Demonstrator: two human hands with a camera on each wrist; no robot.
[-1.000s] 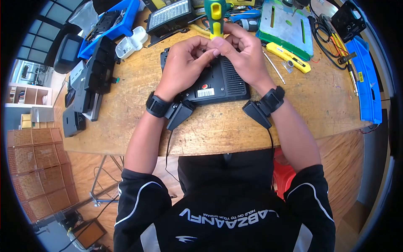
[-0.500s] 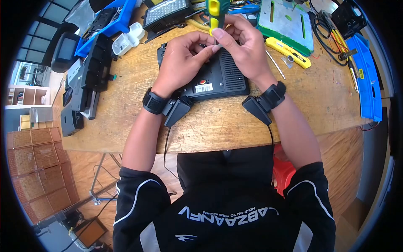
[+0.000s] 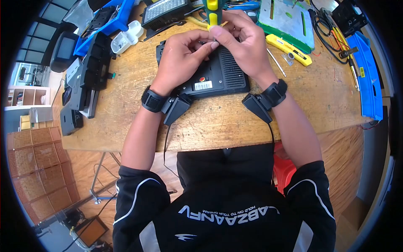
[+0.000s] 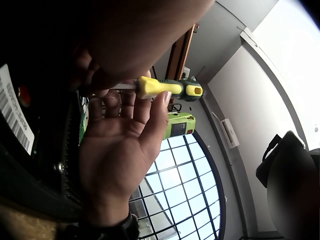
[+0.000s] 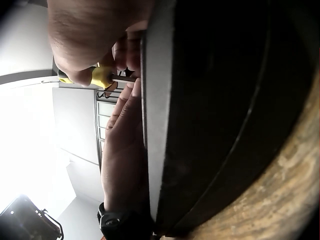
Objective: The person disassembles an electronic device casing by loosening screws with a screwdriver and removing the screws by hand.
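A black plastic device (image 3: 214, 80) lies flat on the table, showing vent slots, a barcode label and a small red round spot. My right hand (image 3: 247, 50) pinches the yellow and dark green handle of a screwdriver (image 3: 213, 19) between thumb and fingers. The screwdriver stands upright over the device, its metal shaft pointing down at the housing, as the right wrist view also shows. Thumb and fingers of my left hand (image 3: 180, 59) close round the lower end of the shaft, right over the device's top. The screwdriver's tip is hidden behind those fingers.
To the right are a yellow utility knife (image 3: 289, 49), a thin rod (image 3: 276, 63), a green-edged metal plate (image 3: 286, 23) and a blue bin (image 3: 366, 80). Black housings (image 3: 93, 67), a white plastic box (image 3: 126, 38) and an LED panel (image 3: 166, 12) stand left and behind.
The screwdriver and my right hand have shifted slightly upward in the head view. My left thumb has stayed at the shaft's lower end. The device has hardly moved.
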